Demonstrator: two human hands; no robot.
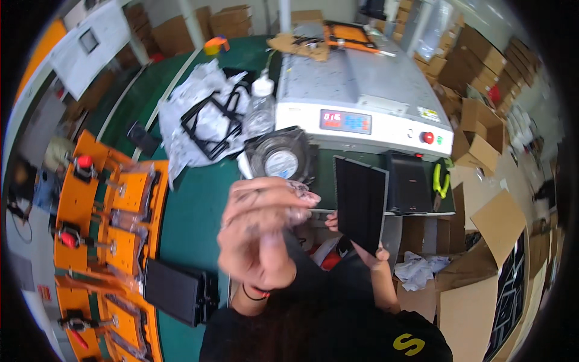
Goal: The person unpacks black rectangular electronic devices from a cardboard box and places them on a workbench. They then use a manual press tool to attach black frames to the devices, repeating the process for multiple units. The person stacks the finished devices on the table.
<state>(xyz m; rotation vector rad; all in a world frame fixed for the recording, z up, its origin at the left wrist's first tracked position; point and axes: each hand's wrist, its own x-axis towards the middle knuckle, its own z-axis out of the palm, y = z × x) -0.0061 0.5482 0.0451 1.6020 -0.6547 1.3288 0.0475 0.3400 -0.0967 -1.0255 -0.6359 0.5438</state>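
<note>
My right hand (375, 256) grips a thin black rectangular screen panel (360, 202) by its lower end, fingers on one side and thumb on the other. The panel is held upright and tilted, in front of the bench edge. My left hand (259, 232) is raised close to the camera, left of the panel and apart from it. Its fingers are curled in toward the thumb, with dark smudges on the fingertips. Whether something small sits between them is hidden. A black cooling fan (280, 161) lies on the bench just beyond my left hand.
A grey machine (362, 78) with a lit display and red button stands ahead. Orange clamp fixtures (129, 190) line the left, beside a black screen unit (175, 292). Black frames (214, 123) lie on plastic near a clear bottle (260, 108). Green-handled pliers (442, 179) and cardboard boxes (476, 289) are right.
</note>
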